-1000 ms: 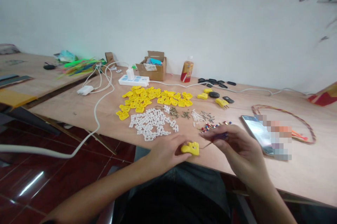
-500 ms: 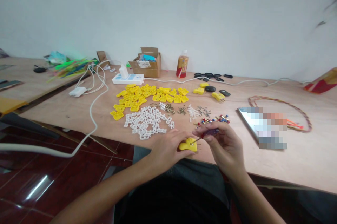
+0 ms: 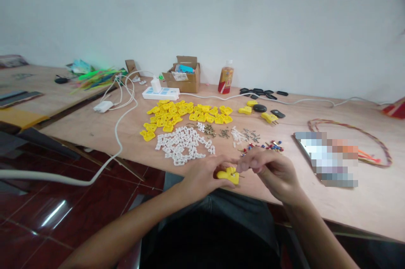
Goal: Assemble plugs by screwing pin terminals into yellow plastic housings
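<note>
My left hand (image 3: 202,178) is closed around a yellow plug (image 3: 228,175) at the front edge of the table, and its thin metal pins point right. My right hand (image 3: 275,172) is closed too, its fingertips right at the plug's upper side. The screwdriver in it, with a dark red-purple handle in the earlier picture, is now mostly hidden behind the fingers. Just beyond the hands lie white plastic inserts (image 3: 183,144) in a heap, and small red and blue tipped pieces (image 3: 275,146).
Yellow plug shells (image 3: 171,113), screws (image 3: 251,135) and white sleeves (image 3: 237,135) are spread behind. A power strip (image 3: 161,93), cardboard box (image 3: 186,81) and bottle (image 3: 225,78) stand farther back. At right lie a phone-like device (image 3: 311,151) and a twisted cord (image 3: 357,129).
The whole view has shifted, so things appear farther right. My right hand has turned over the plug, covering the screwdriver's handle. My left hand keeps its hold.
</note>
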Available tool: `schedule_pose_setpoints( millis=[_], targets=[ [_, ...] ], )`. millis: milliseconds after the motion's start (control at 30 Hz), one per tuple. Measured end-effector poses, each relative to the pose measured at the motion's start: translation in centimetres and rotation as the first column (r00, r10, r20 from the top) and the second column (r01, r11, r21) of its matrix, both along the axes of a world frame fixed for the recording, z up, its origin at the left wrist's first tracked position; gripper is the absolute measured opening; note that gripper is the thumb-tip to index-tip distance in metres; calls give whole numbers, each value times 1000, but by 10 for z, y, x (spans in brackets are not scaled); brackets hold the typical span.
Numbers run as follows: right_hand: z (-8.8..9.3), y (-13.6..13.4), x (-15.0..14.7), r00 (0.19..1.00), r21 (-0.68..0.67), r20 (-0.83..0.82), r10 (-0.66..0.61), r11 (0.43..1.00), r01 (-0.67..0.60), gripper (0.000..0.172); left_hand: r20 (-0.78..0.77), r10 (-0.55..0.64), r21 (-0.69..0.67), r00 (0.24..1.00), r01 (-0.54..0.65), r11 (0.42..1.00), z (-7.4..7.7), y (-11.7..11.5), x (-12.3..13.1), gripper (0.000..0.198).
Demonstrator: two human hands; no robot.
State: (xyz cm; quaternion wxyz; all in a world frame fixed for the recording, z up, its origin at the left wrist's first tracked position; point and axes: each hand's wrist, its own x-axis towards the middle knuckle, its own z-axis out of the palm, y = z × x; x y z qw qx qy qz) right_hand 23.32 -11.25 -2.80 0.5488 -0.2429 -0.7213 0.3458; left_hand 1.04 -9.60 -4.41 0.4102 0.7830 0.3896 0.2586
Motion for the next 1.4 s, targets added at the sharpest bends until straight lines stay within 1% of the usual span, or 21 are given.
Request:
schedule_pose_setpoints(
  millis=[33, 100, 200, 267, 333, 400, 500, 567, 633, 667, 733, 800, 867, 933, 1033, 1100, 1233, 1300, 1400],
  targets=[
    [2, -3, -1, 1000, -29, 5, 5, 1000, -5, 16, 26, -13, -26, 1000, 14, 1000, 2, 1, -1, 47],
    [8, -10, -5, 999, -46, 20, -45, 998, 46, 15, 65, -37, -42, 997, 40, 998, 5, 2, -3, 47],
    [20, -17, -12, 986, 19, 38, -162, 987, 161, 14, 49, -44, -17, 998, 44, 999, 8, 2, -3, 39],
    [27, -16, -15, 984, 37, 51, -172, 985, 171, 15, 20, -21, -16, 1000, 21, 1000, 9, 2, -3, 40],
    [30, -11, -13, 989, 22, 71, -131, 991, 129, 18, 19, -17, -39, 1000, 17, 999, 9, 3, -3, 43],
    [28, -4, -11, 995, 2, 70, -65, 998, 65, 17, 41, -32, -64, 999, 35, 997, 8, 4, -5, 44],
    [19, 3, -9, 999, -38, 19, 31, 999, -30, 15, 74, -58, -94, 996, 64, 993, 6, 6, -8, 41],
    [13, 2, -11, 998, -85, -28, 52, 995, -54, 19, 84, -74, -98, 994, 82, 992, 5, 6, -9, 39],
    [11, -3, -14, 999, -113, -40, 15, 993, -19, 18, 80, -88, -73, 993, 93, 993, 4, 6, -10, 39],
    [12, -7, -15, 999, -104, -37, -17, 994, 13, 16, 73, -96, -56, 993, 100, 993, 4, 6, -10, 38],
    [14, -12, -15, 996, -55, -40, -85, 995, 82, 15, 53, -111, -29, 992, 113, 993, 4, 6, -11, 38],
    [16, -16, -12, 992, -4, -41, -120, 993, 119, 13, 27, -115, -25, 993, 116, 993, 4, 7, -11, 39],
    [13, -16, -6, 993, 23, -33, -109, 994, 110, 14, 12, -118, -34, 993, 118, 992, 4, 8, -12, 38],
    [8, -14, -2, 997, 21, -39, -66, 998, 67, 17, 27, -132, -37, 991, 133, 990, 3, 9, -12, 37],
    [2, -11, -2, 994, -40, -93, -55, 998, 51, 21, 42, -151, -34, 988, 152, 988, 1, 10, -12, 37],
    [2, -10, -5, 991, -59, -116, -68, 996, 62, 15, 23, -143, -37, 989, 144, 989, 1, 11, -12, 36],
    [5, -10, -5, 980, -2, -149, -132, 991, 133, 18, 5, -127, -50, 992, 127, 991, 0, 11, -12, 35],
    [4, -11, -2, 986, 30, -115, -124, 991, 128, 16, 9, -124, -57, 992, 124, 991, -1, 11, -12, 35],
    [3, -14, 0, 999, 41, -33, -37, 998, 39, 27, 26, -127, -55, 992, 128, 990, -2, 11, -12, 33]
  ],
)
